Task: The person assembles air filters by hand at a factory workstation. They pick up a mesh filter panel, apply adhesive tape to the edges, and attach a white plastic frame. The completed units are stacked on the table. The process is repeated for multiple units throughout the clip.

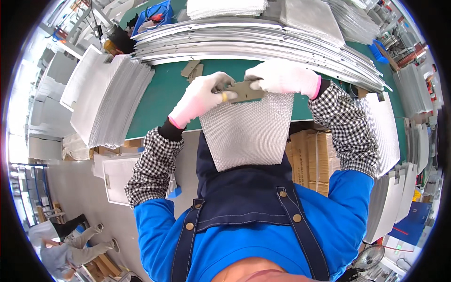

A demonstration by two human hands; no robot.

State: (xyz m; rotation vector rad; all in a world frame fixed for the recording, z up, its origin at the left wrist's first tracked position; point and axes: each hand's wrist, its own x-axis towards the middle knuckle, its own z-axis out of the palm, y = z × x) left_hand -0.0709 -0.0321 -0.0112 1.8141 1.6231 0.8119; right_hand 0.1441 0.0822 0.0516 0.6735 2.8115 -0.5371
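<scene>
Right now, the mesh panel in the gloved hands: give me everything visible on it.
The mesh panel is a silvery sheet of fine woven or expanded metal, trapezoid-shaped, narrowing toward the person's body. It hangs from the edge of the green table down over the dark apron. Along its top edge sits a flat grey-brown strip. The left hand and right hand, both in white gloves, pinch that strip and top edge. Surface looks flat and undamaged.

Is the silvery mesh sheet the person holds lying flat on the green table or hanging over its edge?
Hanging over: the silvery mesh sheet droops past the green table edge onto the apron.
</scene>
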